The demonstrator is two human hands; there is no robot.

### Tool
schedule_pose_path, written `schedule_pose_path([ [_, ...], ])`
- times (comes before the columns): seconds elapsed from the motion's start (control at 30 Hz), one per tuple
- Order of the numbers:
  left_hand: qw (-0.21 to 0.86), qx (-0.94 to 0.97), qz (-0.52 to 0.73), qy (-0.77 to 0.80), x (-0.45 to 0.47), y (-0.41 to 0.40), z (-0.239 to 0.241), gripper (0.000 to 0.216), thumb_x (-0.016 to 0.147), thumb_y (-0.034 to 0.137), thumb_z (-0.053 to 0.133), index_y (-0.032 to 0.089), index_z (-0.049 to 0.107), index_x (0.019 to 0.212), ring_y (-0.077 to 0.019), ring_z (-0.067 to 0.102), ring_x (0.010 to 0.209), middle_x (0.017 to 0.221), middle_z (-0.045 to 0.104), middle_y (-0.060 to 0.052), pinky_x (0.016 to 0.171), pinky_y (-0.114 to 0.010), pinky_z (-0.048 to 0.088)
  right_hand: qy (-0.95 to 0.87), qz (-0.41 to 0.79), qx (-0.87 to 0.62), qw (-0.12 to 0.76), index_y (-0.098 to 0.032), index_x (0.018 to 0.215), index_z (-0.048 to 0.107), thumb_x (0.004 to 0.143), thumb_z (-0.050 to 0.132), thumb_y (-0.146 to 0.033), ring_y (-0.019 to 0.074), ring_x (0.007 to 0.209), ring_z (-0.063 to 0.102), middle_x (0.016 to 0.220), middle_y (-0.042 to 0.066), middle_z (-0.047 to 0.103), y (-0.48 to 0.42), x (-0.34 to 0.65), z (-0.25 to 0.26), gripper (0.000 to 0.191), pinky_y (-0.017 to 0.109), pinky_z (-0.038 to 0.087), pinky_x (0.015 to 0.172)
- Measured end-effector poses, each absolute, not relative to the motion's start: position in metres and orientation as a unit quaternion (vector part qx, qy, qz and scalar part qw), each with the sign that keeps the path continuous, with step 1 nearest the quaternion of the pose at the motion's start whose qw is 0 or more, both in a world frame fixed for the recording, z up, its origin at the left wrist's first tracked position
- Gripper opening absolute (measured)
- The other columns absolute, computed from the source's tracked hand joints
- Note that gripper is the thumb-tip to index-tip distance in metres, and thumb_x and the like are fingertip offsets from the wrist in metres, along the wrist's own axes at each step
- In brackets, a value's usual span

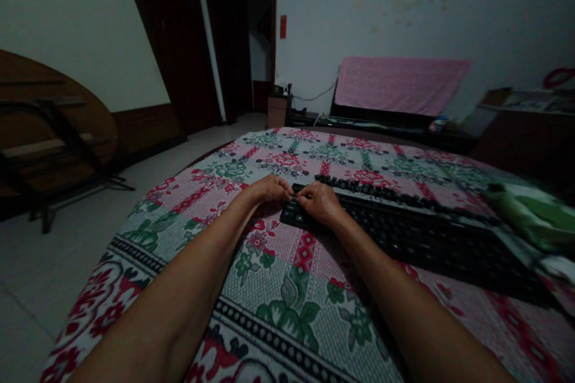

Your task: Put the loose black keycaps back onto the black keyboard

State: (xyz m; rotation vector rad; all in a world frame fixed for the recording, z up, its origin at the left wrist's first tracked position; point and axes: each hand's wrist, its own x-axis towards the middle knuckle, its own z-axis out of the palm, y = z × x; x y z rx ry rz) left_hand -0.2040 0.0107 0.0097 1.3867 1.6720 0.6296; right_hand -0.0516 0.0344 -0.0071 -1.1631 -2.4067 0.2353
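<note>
Left hand (pixel 272 190), centre of frame: fingertips bunched at the left end of the keyboard (pixel 422 239); whether clamped on anything, I can't tell. Right hand (pixel 321 200) just beside it, fingertips bent to the same end, hold likewise unclear to me. Keyboard slants to lower right on the cloth (pixel 265 269), black bits (pixel 381 191) rowed behind. I judge this close fingertip work on one key; next move wants light, steady pressure.

Both forearms (pixel 191 272) are long and bare, tapering through slim wrists (pixel 339 217) into bare hands (pixel 320 201).
</note>
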Motion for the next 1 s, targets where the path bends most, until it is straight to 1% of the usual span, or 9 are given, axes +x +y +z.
schedule_pose_path([
  [0.13, 0.42, 0.572, 0.242, 0.662, -0.205, 0.011, 0.009, 0.029, 0.058, 0.01, 0.053, 0.012, 0.058, 0.087, -0.0074, 0.044, 0.04, 0.042, 0.046, 0.005, 0.042, -0.019, 0.034, -0.876, 0.082, -0.421, 0.221, -0.022, 0.078, 0.068, 0.07, 0.048, -0.024, 0.0135, 0.074, 0.056, 0.08, 0.002, 0.064, 0.034, -0.051, -0.007, 0.022, 0.021, 0.039, 0.065],
  [0.3, 0.417, 0.638, 0.236, 0.603, -0.213, 0.009, 0.006, 0.03, 0.062, 0.015, 0.05, 0.013, 0.058, 0.09, -0.0065, 0.044, 0.042, 0.049, 0.047, 0.004, 0.043, -0.018, 0.034, -0.878, 0.067, -0.404, 0.249, -0.022, 0.08, 0.067, 0.071, 0.046, -0.025, 0.013, 0.073, 0.055, 0.079, 0.002, 0.063, 0.032, -0.048, -0.01, 0.023, 0.021, 0.039, 0.065],
  [0.43, 0.393, 0.677, 0.227, 0.58, -0.215, 0.008, 0.006, 0.024, 0.062, 0.017, 0.05, 0.011, 0.06, 0.084, -0.0052, 0.042, 0.046, 0.056, 0.05, 0.002, 0.045, -0.017, 0.032, -0.877, 0.066, -0.409, 0.243, -0.022, 0.078, 0.067, 0.07, 0.046, -0.026, 0.0134, 0.07, 0.055, 0.077, 0.002, 0.064, 0.03, -0.048, -0.01, 0.022, 0.021, 0.038, 0.062],
  [0.63, 0.404, 0.692, 0.223, 0.555, -0.216, 0.007, 0.006, 0.023, 0.062, 0.018, 0.051, 0.01, 0.061, 0.082, -0.0054, 0.042, 0.05, 0.061, 0.054, 0.001, 0.049, -0.018, 0.033, -0.878, 0.077, -0.409, 0.238, -0.023, 0.077, 0.068, 0.07, 0.047, -0.025, 0.0137, 0.069, 0.056, 0.075, 0.002, 0.066, 0.027, -0.048, -0.007, 0.022, 0.022, 0.038, 0.06],
  [0.77, 0.442, 0.688, 0.211, 0.536, -0.221, 0.005, 0.008, 0.025, 0.063, 0.02, 0.053, 0.01, 0.061, 0.084, -0.0056, 0.043, 0.051, 0.062, 0.054, 0.001, 0.051, -0.019, 0.034, -0.882, 0.096, -0.405, 0.223, -0.023, 0.078, 0.068, 0.069, 0.048, -0.025, 0.0128, 0.067, 0.057, 0.075, 0.001, 0.066, 0.024, -0.046, -0.005, 0.022, 0.021, 0.037, 0.059],
  [1.0, 0.446, 0.706, 0.165, 0.525, -0.225, 0.005, 0.012, 0.027, 0.061, 0.019, 0.054, 0.013, 0.06, 0.087, -0.006, 0.045, 0.055, 0.069, 0.057, 0.0, 0.056, -0.02, 0.036, -0.891, 0.092, -0.395, 0.205, -0.023, 0.08, 0.068, 0.068, 0.05, -0.031, 0.0128, 0.067, 0.055, 0.076, 0.001, 0.065, 0.024, -0.04, -0.001, 0.023, 0.021, 0.035, 0.057],
])
